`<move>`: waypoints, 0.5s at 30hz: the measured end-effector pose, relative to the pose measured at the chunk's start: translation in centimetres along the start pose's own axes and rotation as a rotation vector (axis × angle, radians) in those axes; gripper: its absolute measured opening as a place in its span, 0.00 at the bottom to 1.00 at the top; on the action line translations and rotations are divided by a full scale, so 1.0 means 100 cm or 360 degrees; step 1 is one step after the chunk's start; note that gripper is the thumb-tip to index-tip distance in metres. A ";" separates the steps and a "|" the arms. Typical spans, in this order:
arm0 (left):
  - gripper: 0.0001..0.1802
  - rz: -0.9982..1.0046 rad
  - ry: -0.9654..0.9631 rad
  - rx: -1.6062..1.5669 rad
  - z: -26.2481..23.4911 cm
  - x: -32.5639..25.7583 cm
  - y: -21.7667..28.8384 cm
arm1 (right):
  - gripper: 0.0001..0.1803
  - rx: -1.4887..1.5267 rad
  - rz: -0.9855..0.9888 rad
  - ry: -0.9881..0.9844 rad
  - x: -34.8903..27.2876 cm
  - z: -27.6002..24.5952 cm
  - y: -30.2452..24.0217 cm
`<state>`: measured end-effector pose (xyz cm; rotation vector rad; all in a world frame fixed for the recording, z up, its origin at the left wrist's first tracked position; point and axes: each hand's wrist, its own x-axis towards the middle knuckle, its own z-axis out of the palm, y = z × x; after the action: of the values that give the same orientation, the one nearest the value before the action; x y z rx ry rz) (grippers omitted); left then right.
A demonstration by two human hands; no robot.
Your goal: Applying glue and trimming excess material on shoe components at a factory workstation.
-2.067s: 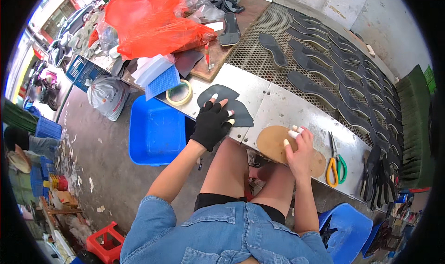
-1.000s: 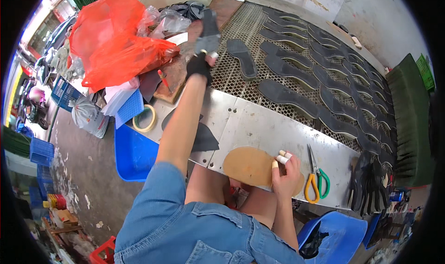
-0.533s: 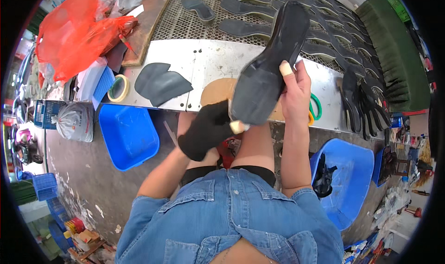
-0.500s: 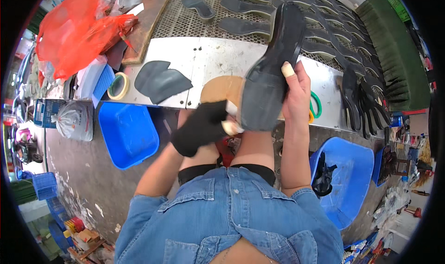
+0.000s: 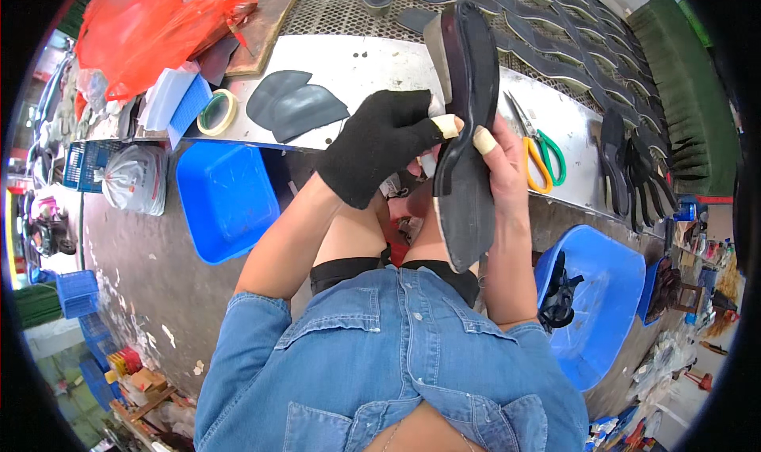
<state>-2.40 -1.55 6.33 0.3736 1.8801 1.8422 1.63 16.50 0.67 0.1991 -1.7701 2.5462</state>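
A black shoe sole point(image 5: 468, 202) with a thick raised heel end is held upright over my lap, its edge turned partly toward me. My right hand point(image 5: 507, 162), bare with a pale cover on the thumb, grips it from the right side. My left hand point(image 5: 380, 147) wears a black fingerless glove and pale finger covers. Its thumb and fingers close on the sole's left edge at the narrow waist. Fingers behind the sole are hidden. Green-and-orange-handled scissors point(image 5: 544, 158) lie on the table just right of my right hand.
Dark flat cut pieces point(image 5: 305, 111) and a tape roll point(image 5: 216, 113) lie on the white tabletop point(image 5: 361, 67). More soles point(image 5: 547, 63) cover the mesh surface behind. A red plastic bag point(image 5: 143, 36) sits far left. Blue bins point(image 5: 224, 202) stand below the table on both sides.
The sole has turned from its broad face toward its edge. My left hand has moved up from the sole's lower end to its waist. The scissors show more fully now.
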 end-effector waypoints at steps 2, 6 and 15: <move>0.14 0.0067 -0.0024 0.0083 -0.005 -0.006 0.003 | 0.17 0.0014 -0.0049 0.0032 0.000 0.009 -0.015; 0.13 0.0271 -0.0084 -0.0117 -0.016 -0.009 -0.004 | 0.11 -0.0267 -0.0140 0.0076 -0.002 0.023 -0.030; 0.13 0.0380 0.0194 0.0597 -0.002 -0.007 -0.004 | 0.07 -0.0896 -0.0317 0.0226 -0.001 0.023 -0.030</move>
<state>-1.86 -2.08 6.00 0.6494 2.3594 1.6804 2.27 15.40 4.29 0.1572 -2.1854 1.7943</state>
